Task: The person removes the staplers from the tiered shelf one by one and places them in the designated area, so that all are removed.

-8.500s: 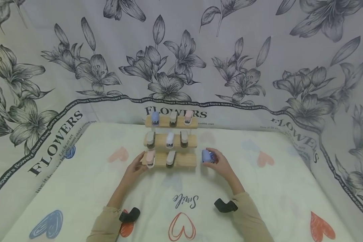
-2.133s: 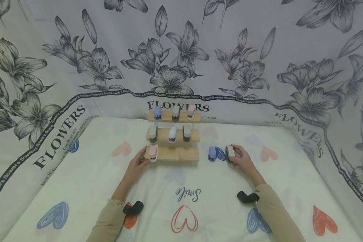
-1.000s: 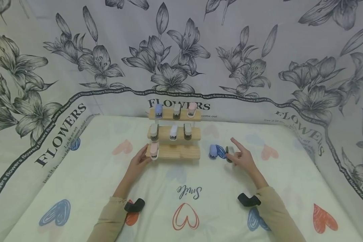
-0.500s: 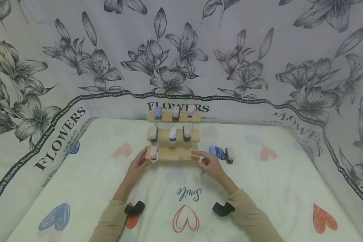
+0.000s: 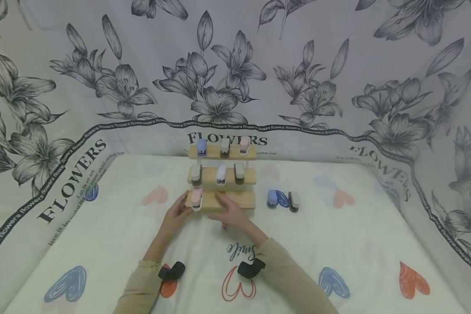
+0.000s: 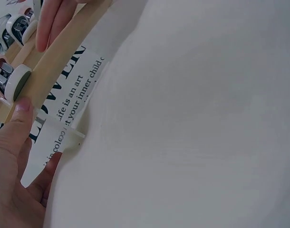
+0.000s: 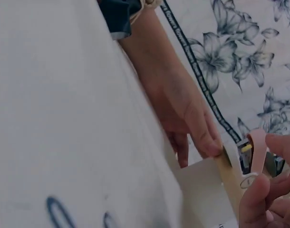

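Head view: left hand (image 5: pixel 177 212) steadies the left end of the wooden rack (image 5: pixel 235 199) near the table's back edge, thumb against it, so the tiers stay put. Right hand (image 5: pixel 230 213) reaches, fingers loose, for the pink stapler (image 5: pixel 196 199) on the lowest step.

Left wrist: the thumb presses the rack's end (image 6: pixel 54 61).

Right wrist: right fingers (image 7: pixel 259 190) are touching the pink stapler (image 7: pixel 257 151), not yet clamped.
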### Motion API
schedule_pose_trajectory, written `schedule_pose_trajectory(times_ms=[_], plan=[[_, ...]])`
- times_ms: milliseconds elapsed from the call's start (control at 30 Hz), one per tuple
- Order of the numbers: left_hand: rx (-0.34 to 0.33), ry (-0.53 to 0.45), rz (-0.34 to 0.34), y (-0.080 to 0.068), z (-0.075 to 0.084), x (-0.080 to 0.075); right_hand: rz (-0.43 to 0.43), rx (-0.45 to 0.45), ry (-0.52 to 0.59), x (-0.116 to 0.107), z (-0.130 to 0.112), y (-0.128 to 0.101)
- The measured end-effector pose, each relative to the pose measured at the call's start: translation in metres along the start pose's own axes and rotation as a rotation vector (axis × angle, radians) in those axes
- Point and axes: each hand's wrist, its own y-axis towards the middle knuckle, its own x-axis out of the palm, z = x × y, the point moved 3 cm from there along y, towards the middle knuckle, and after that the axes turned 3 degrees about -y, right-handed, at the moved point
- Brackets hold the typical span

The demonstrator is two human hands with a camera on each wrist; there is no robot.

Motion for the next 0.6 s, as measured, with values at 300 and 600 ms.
schedule_pose_trajectory(times_ms=[300, 600], plan=[[-0.011, -0.022, -0.007, -0.003, 0.014, 0.001, 0.064, 0.080, -0.044, 0.011, -0.009, 0.026], [-0.040, -0.001, 0.009, 0.001, -0.001, 0.000, 0.112, 0.063, 0.153, 0.033, -0.015, 0.040]])
